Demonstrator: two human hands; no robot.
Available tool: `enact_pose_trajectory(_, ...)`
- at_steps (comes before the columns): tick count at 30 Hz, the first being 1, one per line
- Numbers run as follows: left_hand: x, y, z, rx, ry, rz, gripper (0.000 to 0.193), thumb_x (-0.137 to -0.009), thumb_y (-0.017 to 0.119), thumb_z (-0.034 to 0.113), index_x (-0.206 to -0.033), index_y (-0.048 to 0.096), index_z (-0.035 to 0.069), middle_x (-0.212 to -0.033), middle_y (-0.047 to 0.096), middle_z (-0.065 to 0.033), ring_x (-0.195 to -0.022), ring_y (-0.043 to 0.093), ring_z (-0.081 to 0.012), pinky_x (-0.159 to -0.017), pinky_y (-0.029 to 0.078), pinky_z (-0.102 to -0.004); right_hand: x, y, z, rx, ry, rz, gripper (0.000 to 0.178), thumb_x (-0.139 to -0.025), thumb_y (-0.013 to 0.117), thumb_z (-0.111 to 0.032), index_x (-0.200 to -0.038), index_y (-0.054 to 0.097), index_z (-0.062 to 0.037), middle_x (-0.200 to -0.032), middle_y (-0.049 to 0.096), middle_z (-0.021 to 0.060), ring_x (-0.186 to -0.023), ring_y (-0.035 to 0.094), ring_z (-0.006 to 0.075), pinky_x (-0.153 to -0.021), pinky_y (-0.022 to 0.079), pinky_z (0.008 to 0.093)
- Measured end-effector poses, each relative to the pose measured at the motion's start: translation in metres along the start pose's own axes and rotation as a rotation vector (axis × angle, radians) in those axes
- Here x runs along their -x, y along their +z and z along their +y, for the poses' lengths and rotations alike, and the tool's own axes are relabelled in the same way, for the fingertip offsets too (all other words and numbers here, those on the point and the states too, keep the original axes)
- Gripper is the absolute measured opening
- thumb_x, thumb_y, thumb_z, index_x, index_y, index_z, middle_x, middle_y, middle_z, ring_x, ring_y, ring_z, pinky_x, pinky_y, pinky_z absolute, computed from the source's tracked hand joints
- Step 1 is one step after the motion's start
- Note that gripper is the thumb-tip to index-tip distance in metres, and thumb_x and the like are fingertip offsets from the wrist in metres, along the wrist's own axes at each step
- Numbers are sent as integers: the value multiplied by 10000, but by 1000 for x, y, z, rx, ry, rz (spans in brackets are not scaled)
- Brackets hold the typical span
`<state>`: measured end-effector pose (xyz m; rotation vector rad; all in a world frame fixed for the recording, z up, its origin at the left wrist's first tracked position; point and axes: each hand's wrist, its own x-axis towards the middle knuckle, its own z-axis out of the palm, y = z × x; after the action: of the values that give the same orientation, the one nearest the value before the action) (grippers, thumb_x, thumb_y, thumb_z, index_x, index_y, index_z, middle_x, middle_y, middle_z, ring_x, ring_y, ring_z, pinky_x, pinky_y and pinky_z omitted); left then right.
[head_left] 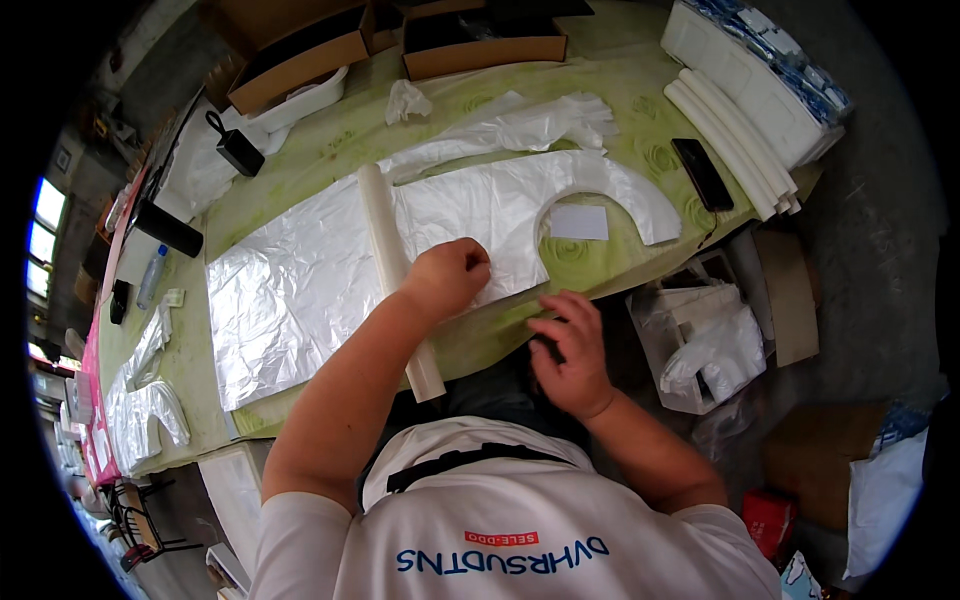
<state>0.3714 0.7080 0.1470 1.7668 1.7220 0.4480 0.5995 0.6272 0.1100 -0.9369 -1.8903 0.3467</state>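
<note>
A flat stack of thin white plastic bags [290, 290], with a curved handle cut-out at its right end, lies on the table. Across it rests a long off-white roll [381, 220], its near end sticking out past the table edge. My left hand [447, 279] is over the bags just right of this roll, fingers curled together; whatever they pinch, if anything, is too small to make out. Off the table's front edge hovers my right hand [572, 352], its fingers loosely bent and apart, holding nothing. A small white card [579, 222] lies inside the cut-out.
Beyond the stack lies crumpled plastic film [500, 130]. A phone [702, 174] and several white rolls [735, 145] are at the right, beside a white foam box [740, 85]. Cardboard boxes [485, 55] stand at the back. Below the right edge, a bin [690, 350] holds plastic scraps.
</note>
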Motion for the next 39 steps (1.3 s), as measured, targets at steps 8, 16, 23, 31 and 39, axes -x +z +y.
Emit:
enact_pose_trajectory(8,-5,-5,-7,444,-129,-14,161,-881,677,163,-991,702,48,-861,655,3,-812,583,-102,-725,490,-274,-53,27,14,33,-229,-180,294,-788,717,-119,-1080,683,-97,-1258,638,99,-1162,572,341,-966,453,473)
enact_pose_trajectory(16,-1,-15,14,430,-292,-89,309,-880,712,286,-1097,666,70,-921,637,-10,-846,574,-123,-721,479,-286,-126,76,76,336,144,-216,501,-775,693,-136,-1271,634,-102,-1430,533,170,-1057,586,359,-913,499,480)
enact_pose_trajectory(23,-51,-22,34,808,-345,167,611,-907,741,415,-1373,515,91,-1181,599,-60,-1027,568,-184,-859,503,-356,-119,63,76,258,-248,-138,723,-731,722,-113,-1424,567,-248,-1495,500,117,-1012,573,298,-852,458,435)
enact_pose_trajectory(31,-34,-39,15,1146,-276,465,142,-941,673,212,-1058,644,136,-865,565,31,-754,521,-109,-672,453,-281,-131,81,95,187,650,-103,647,-836,671,-133,-1463,513,-115,-1384,575,185,-1244,551,382,-1095,417,486)
enact_pose_trajectory(39,89,-117,-117,1037,-449,812,162,-945,682,245,-1069,631,154,-844,559,64,-753,497,-69,-732,437,-272,-117,79,155,-232,404,380,823,-896,622,39,-1595,209,-93,-1325,585,190,-1197,597,252,-978,507,340)
